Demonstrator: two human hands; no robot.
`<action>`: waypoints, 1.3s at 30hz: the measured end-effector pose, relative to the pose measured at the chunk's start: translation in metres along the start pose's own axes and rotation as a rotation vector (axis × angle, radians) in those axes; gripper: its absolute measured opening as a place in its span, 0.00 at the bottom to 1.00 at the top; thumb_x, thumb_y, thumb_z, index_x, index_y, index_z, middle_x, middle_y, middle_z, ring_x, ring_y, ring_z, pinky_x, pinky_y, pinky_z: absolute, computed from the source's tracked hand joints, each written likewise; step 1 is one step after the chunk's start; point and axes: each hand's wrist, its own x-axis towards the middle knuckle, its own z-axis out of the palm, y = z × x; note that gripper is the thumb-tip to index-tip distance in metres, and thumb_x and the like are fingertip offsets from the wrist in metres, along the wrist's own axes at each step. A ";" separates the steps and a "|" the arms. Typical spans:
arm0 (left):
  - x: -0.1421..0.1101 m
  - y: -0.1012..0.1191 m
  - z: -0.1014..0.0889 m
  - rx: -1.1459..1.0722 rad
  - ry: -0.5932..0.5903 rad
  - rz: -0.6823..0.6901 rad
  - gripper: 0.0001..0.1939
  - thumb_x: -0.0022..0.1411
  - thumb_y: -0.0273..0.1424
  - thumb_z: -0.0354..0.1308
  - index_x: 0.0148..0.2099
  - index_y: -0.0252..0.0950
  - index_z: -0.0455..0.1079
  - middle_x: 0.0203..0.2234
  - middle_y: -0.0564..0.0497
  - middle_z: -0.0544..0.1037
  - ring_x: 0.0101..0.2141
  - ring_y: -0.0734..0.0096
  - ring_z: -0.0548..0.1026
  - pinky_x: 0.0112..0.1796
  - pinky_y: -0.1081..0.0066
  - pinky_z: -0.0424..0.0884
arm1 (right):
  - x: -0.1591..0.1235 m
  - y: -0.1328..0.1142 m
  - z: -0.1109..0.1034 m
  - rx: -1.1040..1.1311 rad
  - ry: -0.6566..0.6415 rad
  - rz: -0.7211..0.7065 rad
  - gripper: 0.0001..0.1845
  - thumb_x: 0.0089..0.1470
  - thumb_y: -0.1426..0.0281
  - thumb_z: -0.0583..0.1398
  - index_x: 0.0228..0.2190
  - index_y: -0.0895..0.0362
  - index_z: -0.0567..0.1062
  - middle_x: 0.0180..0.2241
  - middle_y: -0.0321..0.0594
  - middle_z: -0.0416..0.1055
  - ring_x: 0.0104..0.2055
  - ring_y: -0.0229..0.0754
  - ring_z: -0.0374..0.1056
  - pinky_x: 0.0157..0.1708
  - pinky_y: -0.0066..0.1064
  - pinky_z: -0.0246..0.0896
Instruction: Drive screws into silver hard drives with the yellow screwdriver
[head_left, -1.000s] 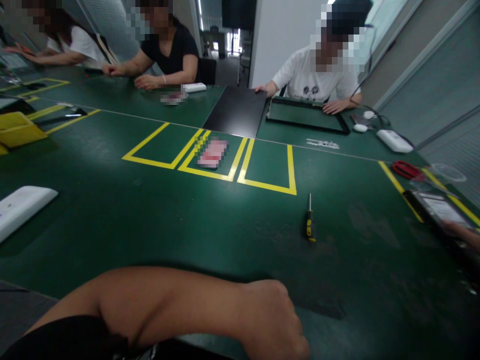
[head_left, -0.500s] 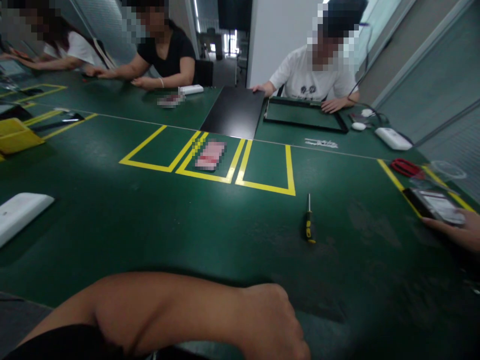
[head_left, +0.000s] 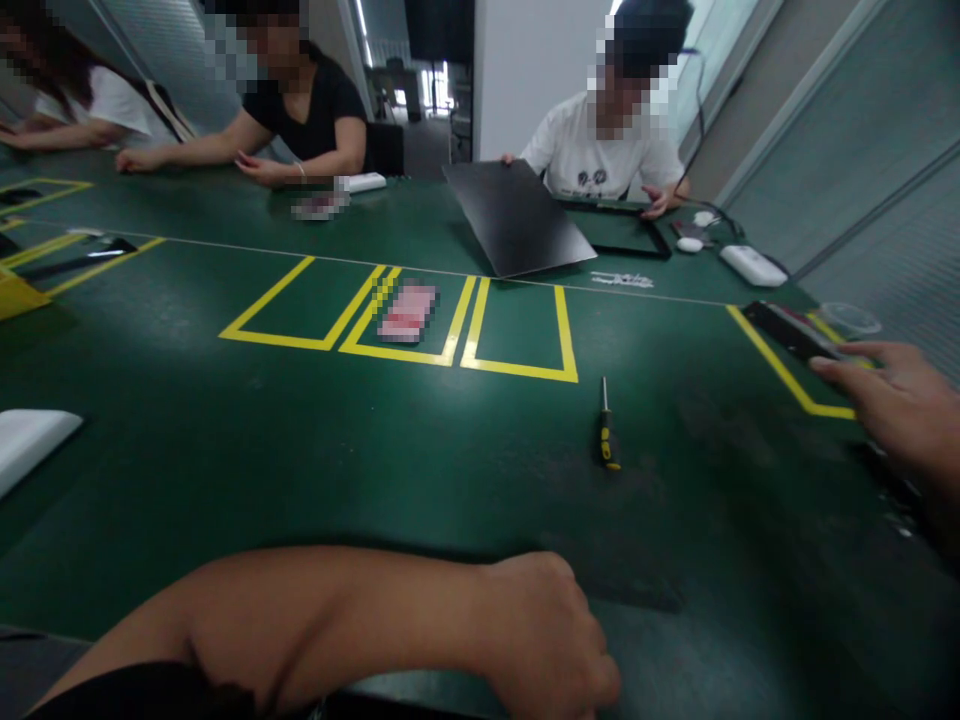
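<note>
My left hand (head_left: pixel 551 640) is closed in a fist at the bottom middle, its forearm lying across the near edge of the table. Its back faces me, so whatever the fingers may hold is hidden. At the far right, my right hand (head_left: pixel 907 405) grips a flat black-and-silver device (head_left: pixel 787 332) by its near end. The device is tilted over a yellow-taped area (head_left: pixel 772 365); its exact kind is unclear. Between my hands, a black-and-yellow screwdriver (head_left: pixel 606 435) lies on the green tabletop (head_left: pixel 360 460), its shaft pointing away from me.
Across the table a person lifts a black panel (head_left: pixel 517 220) beside a black frame (head_left: pixel 664 240). Two other people sit at the far left. A blurred pink object (head_left: pixel 409 312) lies in the middle taped box. White cases (head_left: pixel 34 445) and a yellow bin (head_left: pixel 19 295) stand around.
My right hand has moved farther forward and tilted the device up, so it now hides the red item behind. The co-worker's black panel has swung up off the table. My left hand stays put.
</note>
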 end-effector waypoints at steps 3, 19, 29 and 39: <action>0.000 0.001 -0.001 0.024 0.020 -0.002 0.15 0.59 0.44 0.59 0.31 0.39 0.75 0.24 0.53 0.80 0.27 0.62 0.79 0.23 0.62 0.66 | -0.043 -0.061 -0.019 0.215 -0.126 0.002 0.35 0.65 0.45 0.49 0.60 0.57 0.65 0.46 0.52 0.70 0.38 0.42 0.65 0.39 0.37 0.57; -0.010 -0.001 0.000 0.196 0.283 0.170 0.13 0.58 0.40 0.59 0.27 0.36 0.70 0.20 0.52 0.75 0.21 0.68 0.72 0.22 0.65 0.60 | -0.186 -0.209 -0.002 -0.038 -0.166 -0.498 0.33 0.61 0.50 0.53 0.58 0.58 0.67 0.50 0.56 0.62 0.50 0.58 0.58 0.50 0.45 0.54; -0.050 -0.007 -0.022 -0.149 0.697 -0.480 0.11 0.61 0.33 0.55 0.46 0.35 0.68 0.41 0.46 0.73 0.43 0.61 0.69 0.46 0.60 0.68 | -0.213 -0.221 -0.005 -0.179 -0.189 -0.463 0.32 0.60 0.47 0.53 0.56 0.56 0.69 0.64 0.60 0.49 0.50 0.60 0.61 0.46 0.47 0.59; -0.077 -0.035 -0.017 -0.132 0.600 -0.710 0.25 0.71 0.40 0.48 0.67 0.39 0.59 0.66 0.43 0.60 0.65 0.54 0.55 0.64 0.50 0.56 | -0.240 -0.241 -0.005 -0.104 -0.283 -0.553 0.41 0.59 0.46 0.54 0.61 0.64 0.65 0.63 0.60 0.53 0.49 0.62 0.63 0.43 0.51 0.66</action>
